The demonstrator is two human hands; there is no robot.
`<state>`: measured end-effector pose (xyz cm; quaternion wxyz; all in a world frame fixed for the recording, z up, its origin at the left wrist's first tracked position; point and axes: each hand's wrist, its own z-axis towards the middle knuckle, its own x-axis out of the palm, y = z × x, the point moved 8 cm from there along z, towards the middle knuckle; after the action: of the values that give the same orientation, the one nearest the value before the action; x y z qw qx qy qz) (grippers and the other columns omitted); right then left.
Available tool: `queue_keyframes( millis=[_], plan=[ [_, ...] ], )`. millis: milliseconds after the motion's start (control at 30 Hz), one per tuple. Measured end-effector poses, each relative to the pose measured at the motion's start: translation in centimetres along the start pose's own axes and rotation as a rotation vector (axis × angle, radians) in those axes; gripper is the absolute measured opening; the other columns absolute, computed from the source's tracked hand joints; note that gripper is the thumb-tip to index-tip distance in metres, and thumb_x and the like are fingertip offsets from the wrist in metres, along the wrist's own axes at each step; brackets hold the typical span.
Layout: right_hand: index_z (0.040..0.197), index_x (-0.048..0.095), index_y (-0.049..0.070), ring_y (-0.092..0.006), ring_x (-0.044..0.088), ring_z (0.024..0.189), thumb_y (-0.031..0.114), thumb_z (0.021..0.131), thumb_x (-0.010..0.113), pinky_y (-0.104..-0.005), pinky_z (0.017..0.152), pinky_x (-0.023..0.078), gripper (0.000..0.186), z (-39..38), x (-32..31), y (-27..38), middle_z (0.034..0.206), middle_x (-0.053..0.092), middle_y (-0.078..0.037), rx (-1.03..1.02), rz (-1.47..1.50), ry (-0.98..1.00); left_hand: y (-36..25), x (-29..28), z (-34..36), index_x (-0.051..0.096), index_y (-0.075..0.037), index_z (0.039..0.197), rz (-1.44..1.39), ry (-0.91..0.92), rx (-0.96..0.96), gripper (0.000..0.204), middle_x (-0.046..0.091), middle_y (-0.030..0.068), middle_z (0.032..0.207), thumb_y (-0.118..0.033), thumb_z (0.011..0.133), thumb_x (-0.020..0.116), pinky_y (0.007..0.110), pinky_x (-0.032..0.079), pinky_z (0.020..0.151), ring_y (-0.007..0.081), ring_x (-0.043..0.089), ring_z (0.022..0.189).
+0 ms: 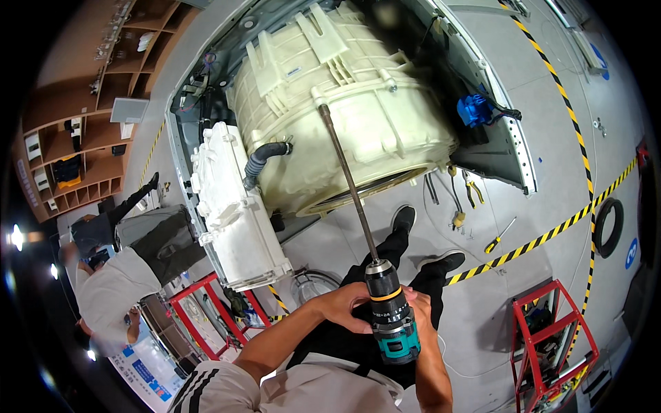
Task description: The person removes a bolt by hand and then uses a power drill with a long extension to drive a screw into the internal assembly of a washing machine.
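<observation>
My left hand (344, 310) wraps against the left side of a teal-and-black cordless drill (396, 334), below its chuck (380, 272). My right hand (421, 310) grips the drill from the right, partly hidden behind it. A long metal extension shaft (348, 172) runs from the chuck up to a fitting on a cream plastic washer tub (372, 124) inside an open metal cabinet (506, 144). A corrugated hose (255, 165) joins the tub's left side, beside a white plastic housing (231, 206). A blue part (474, 110) hangs on the cabinet's right wall.
Pliers (474, 189), a screwdriver (500, 234) and a black rubber ring (609, 227) lie on the floor (530, 255). Red metal stands (554, 303) are at lower left and right. Other people (117, 289) work at the left, near wooden shelves (127, 55). My feet (441, 261) show below the tub.
</observation>
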<state>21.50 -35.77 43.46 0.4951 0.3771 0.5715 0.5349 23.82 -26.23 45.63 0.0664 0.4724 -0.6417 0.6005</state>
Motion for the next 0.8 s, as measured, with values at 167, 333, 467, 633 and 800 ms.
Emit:
queue_keyframes(
  millis=[167,333,467,633,800],
  plan=[
    [0.081,0.06,-0.002,-0.0252,0.06,0.057,0.002,0.064,0.063,-0.032,0.049,0.047,0.018,-1.3,-0.4,-0.3,0.068,0.061,-0.011,-0.029,-0.025,-0.017,0.8,0.6,0.2,0.044,0.001,0.125,0.059,0.047,-0.011,0.068,0.038,0.0155,0.135,-0.022,0.067,0.072,0.041,0.019,0.107,0.029,0.026,0.131],
    [0.082,0.061,-0.003,-0.0256,0.061,0.057,0.002,0.062,0.063,-0.0322,0.049,0.047,0.02,-2.8,-1.0,0.0,0.071,0.062,-0.013,0.027,-0.021,-0.022,1.1,1.5,0.6,0.047,-0.003,0.124,0.161,0.073,0.054,0.063,0.042,0.0124,0.133,-0.014,0.067,0.07,0.039,0.024,0.106,0.0275,0.034,0.127],
    [0.082,0.059,-0.003,-0.0262,0.062,0.059,0.003,0.062,0.064,-0.0324,0.05,0.048,0.021,-3.6,-1.5,0.2,0.075,0.063,-0.014,0.002,-0.023,-0.068,1.1,2.4,0.9,0.048,-0.002,0.122,0.213,0.106,0.076,0.062,0.043,0.0136,0.132,-0.017,0.067,0.071,0.041,0.025,0.105,0.0287,0.036,0.126],
    [0.08,0.058,-0.002,-0.0262,0.061,0.058,0.004,0.061,0.065,-0.0325,0.049,0.048,0.021,-3.5,-2.3,1.2,0.075,0.063,-0.015,-0.031,-0.033,-0.097,1.8,2.5,1.1,0.049,0.0,0.12,0.238,0.105,0.031,0.062,0.044,0.0158,0.13,-0.023,0.068,0.071,0.043,0.027,0.104,0.0313,0.038,0.124],
    [0.077,0.059,0.001,-0.0234,0.06,0.055,0.005,0.06,0.068,-0.0322,0.051,0.048,0.02,-3.0,-2.9,1.4,0.065,0.06,-0.008,0.032,0.016,-0.108,1.7,2.6,1.8,0.053,-0.002,0.118,0.289,0.08,0.025,0.058,0.048,0.0158,0.127,-0.023,0.067,0.072,0.041,0.031,0.102,0.0323,0.041,0.121]
  ],
)
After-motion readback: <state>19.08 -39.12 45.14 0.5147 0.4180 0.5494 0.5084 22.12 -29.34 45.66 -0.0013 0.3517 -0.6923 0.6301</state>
